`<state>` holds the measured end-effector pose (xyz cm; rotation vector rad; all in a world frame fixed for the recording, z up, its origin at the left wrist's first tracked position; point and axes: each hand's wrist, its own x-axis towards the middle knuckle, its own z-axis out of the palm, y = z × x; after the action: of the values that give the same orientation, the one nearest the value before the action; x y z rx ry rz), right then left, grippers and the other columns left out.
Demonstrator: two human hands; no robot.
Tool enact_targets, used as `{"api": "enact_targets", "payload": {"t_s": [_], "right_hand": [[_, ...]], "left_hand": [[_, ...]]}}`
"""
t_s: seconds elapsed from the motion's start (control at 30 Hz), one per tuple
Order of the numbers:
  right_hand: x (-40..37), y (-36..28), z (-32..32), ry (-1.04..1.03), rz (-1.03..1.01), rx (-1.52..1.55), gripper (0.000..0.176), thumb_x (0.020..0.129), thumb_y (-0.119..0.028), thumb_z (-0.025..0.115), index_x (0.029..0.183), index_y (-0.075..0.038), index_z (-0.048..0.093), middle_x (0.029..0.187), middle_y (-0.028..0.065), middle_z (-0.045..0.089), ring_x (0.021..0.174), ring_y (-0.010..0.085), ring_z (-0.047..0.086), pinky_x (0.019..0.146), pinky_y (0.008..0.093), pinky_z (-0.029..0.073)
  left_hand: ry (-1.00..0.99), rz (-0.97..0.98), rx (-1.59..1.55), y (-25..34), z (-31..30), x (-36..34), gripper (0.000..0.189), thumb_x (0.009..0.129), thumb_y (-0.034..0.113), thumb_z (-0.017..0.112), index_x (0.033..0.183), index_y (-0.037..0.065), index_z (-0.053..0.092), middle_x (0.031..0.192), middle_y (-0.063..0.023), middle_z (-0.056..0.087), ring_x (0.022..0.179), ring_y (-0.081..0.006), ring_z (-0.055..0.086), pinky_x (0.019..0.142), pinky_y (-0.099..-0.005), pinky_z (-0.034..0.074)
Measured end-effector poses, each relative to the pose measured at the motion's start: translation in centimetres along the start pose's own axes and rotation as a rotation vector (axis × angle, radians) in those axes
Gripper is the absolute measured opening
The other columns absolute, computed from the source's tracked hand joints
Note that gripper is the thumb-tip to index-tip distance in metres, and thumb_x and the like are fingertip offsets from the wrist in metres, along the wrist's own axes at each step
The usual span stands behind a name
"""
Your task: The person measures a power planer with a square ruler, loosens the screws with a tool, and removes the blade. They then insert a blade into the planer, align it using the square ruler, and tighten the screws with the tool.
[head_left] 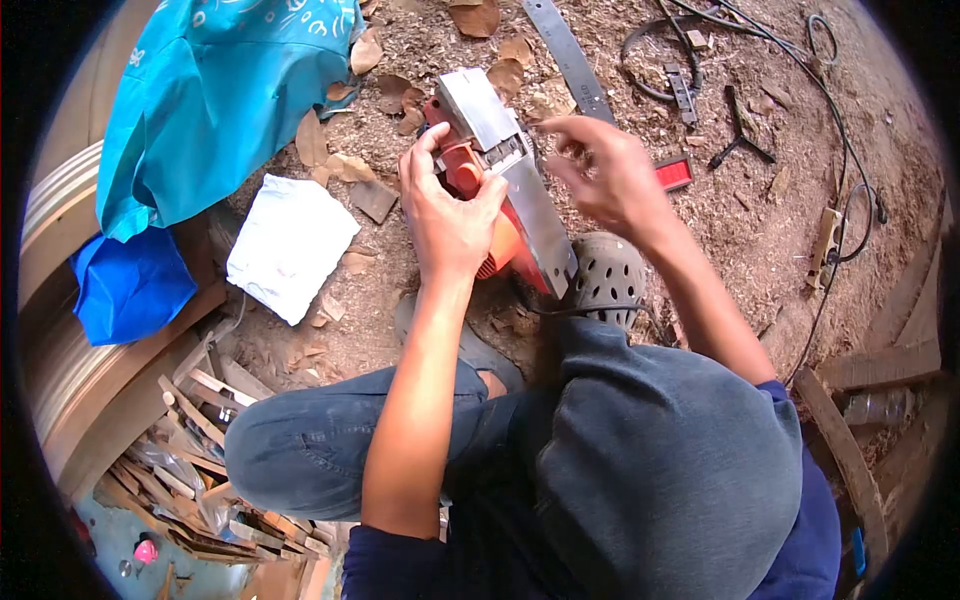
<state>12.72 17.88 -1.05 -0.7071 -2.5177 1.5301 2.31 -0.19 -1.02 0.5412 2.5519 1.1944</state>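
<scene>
An electric hand planer (pixel 520 190) with a red-orange body lies with its flat metal sole turned up. Wrapped round its side is my left hand (pixel 450 215), thumb and fingers near the red knob by the blade slot. My right hand (pixel 610 180) is slightly blurred at the planer's right side. Its index finger reaches to the edge beside the blade slot, with the thumb apart from it and nothing visible between them. The planer's lower end rests close to a grey perforated clog (pixel 607 275).
A long metal bar (pixel 568 55), a red case (pixel 673 173), a black three-armed tool (pixel 740 135) and cables (pixel 845 130) lie on the shaving-covered ground. To the left are a teal cloth (pixel 225 100), a white cloth (pixel 290 248), a blue bag (pixel 132 285) and scrap wood (pixel 190 410).
</scene>
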Motion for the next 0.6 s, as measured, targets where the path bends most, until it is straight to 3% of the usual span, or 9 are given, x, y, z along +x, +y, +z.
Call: {"api": "enact_targets", "payload": {"t_s": [0.07,0.17,0.33,0.43,0.6], "right_hand": [[-1.8,2.2,-3.7,-0.064,-0.04,-0.367,0.039,0.089,-0.005,0.076,0.128,-0.005,0.071,0.117,0.0153,0.075,0.109,0.0349,0.07,0.096,0.0442,0.057],[-4.4,6.3,-7.0,-0.228,-0.095,-0.657,0.042,0.088,-0.003,0.074,0.13,-0.005,0.07,0.133,0.0143,0.066,0.126,0.0339,0.06,0.106,0.0441,0.052],[-4.9,7.4,-7.9,-0.339,-0.183,-0.76,0.044,0.089,-0.007,0.071,0.132,-0.004,0.068,0.136,0.0134,0.063,0.132,0.0318,0.056,0.113,0.0438,0.047],[-4.3,7.2,-8.4,-0.456,-0.267,-0.986,0.05,0.09,-0.01,0.072,0.139,-0.005,0.065,0.14,0.0121,0.057,0.139,0.0293,0.05,0.117,0.043,0.042],[-4.7,9.1,-9.6,-0.467,-0.379,-0.868,0.054,0.092,-0.014,0.073,0.143,-0.005,0.06,0.147,0.0139,0.055,0.143,0.0319,0.048,0.122,0.0474,0.039]], "left_hand": [[0.006,-0.003,-0.007,-0.1,0.0,0.0,0.07,0.074,0.01,0.085,0.138,0.003,0.058,0.127,-0.0195,0.061,0.124,-0.0397,0.059,0.11,-0.0496,0.047],[0.015,-0.009,-0.011,-0.1,0.1,-0.2,0.069,0.075,0.008,0.083,0.138,0.003,0.057,0.132,-0.0198,0.06,0.127,-0.0396,0.058,0.112,-0.0498,0.046],[0.028,-0.032,-0.038,0.0,0.1,-0.3,0.069,0.076,0.009,0.082,0.141,0.003,0.056,0.135,-0.0198,0.058,0.131,-0.0396,0.056,0.115,-0.0503,0.043],[0.061,-0.018,-0.086,0.0,0.1,-0.6,0.069,0.079,0.01,0.081,0.142,0.003,0.055,0.14,-0.0193,0.054,0.137,-0.0382,0.052,0.119,-0.0498,0.04],[0.119,0.056,-0.188,0.0,0.4,-0.9,0.067,0.082,0.011,0.079,0.144,0.002,0.055,0.143,-0.0195,0.054,0.138,-0.0376,0.052,0.119,-0.049,0.041]]}}
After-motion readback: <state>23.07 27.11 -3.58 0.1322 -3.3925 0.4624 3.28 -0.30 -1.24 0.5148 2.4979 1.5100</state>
